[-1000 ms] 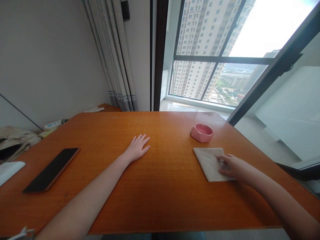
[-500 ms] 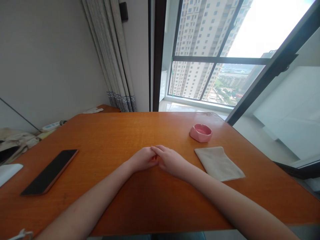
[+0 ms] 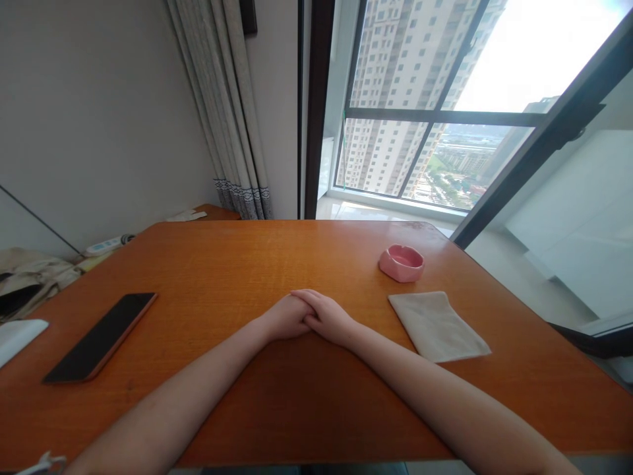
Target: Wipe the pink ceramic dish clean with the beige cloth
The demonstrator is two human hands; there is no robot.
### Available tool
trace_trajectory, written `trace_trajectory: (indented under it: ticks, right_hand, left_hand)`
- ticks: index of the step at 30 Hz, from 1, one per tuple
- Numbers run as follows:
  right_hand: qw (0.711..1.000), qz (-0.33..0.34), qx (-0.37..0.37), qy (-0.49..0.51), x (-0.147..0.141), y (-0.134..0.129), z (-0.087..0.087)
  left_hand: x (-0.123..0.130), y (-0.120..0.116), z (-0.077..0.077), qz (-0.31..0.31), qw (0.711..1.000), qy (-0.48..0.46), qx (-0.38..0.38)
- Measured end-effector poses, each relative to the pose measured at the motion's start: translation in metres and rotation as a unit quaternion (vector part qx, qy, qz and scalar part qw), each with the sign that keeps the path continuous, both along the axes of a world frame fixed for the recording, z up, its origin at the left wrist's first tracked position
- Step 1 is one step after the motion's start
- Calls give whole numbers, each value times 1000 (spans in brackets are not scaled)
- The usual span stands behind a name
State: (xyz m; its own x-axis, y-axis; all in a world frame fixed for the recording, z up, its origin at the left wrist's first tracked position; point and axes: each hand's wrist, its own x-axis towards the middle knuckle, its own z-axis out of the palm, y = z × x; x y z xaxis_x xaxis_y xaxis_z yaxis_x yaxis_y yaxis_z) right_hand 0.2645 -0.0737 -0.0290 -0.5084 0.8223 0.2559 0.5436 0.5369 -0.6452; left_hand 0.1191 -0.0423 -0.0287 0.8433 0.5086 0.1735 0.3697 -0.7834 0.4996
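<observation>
On the wooden table, my two hands are together near the middle. My right hand (image 3: 330, 318) lies over my left hand (image 3: 287, 316), its fingers wrapped across the knuckles and its thumb tucked against the near side. My left hand is curled closed under it, and its fingers are mostly hidden, so what may lie inside cannot be seen. Right of my right hand lies a folded beige cloth (image 3: 438, 326), apart from it. Behind the cloth sits a pink ashtray (image 3: 401, 265) with faceted sides. At the left, a smartphone (image 3: 101, 338) lies with its dark screen up.
The table (image 3: 237, 257) has its far edge before a window (image 3: 430, 119). A white object (image 3: 20, 336) lies at the left edge. Beyond that edge are a power strip (image 3: 103, 246) and crumpled fabric (image 3: 44, 267). A grey curtain (image 3: 222, 99) hangs behind.
The fingers of my right hand have slid further over my left hand, and the gap between the hands has closed. The view has shifted slightly; the things on the table stay put.
</observation>
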Motion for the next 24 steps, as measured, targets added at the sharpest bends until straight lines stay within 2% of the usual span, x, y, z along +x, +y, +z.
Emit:
trace_trajectory:
  ticks: [3, 6, 8, 9, 10, 11, 12, 13, 15, 17, 21, 24]
  right_hand:
    - [999, 22, 9, -39, 4, -2, 10]
    - [990, 25, 3, -136, 31, -1, 33]
    - [981, -95, 27, -166, 62, 1, 49]
    - [965, -180, 59, -180, 80, 3, 55]
    - [936, -269, 100, -204, 98, 6, 60]
    - [895, -358, 133, -230, 116, 8, 61]
    - [859, -420, 138, -259, 132, 11, 61]
    - [842, -443, 116, -287, 145, 14, 58]
    - [839, -434, 44, -324, 165, 21, 47]
    - [847, -410, 5, -338, 176, 27, 34]
    - [843, -426, 29, -329, 184, 36, 16]
    - [848, -424, 42, -316, 185, 38, 17]
  left_hand:
    - [-2, 1, 0, -4, 1000, -2, 3]
    - [-5, 4, -2, 31, 1000, 5, 2]
    - [-7, 8, -3, 67, 998, 6, -1]
    - [-8, 10, -3, 78, 997, 3, -3]
    - [-8, 11, -3, 81, 997, 0, -4]
    - [-7, 11, -4, 79, 997, -2, -4]
    - [-7, 12, -4, 75, 997, -2, -3]
    - [-7, 12, -4, 72, 997, 0, -1]
    - [-7, 11, -4, 68, 998, 5, 2]
    - [-8, 11, -4, 68, 998, 8, -1]
    - [-10, 11, -5, 66, 998, 11, -5]
    - [-11, 11, -6, 67, 998, 13, 1]
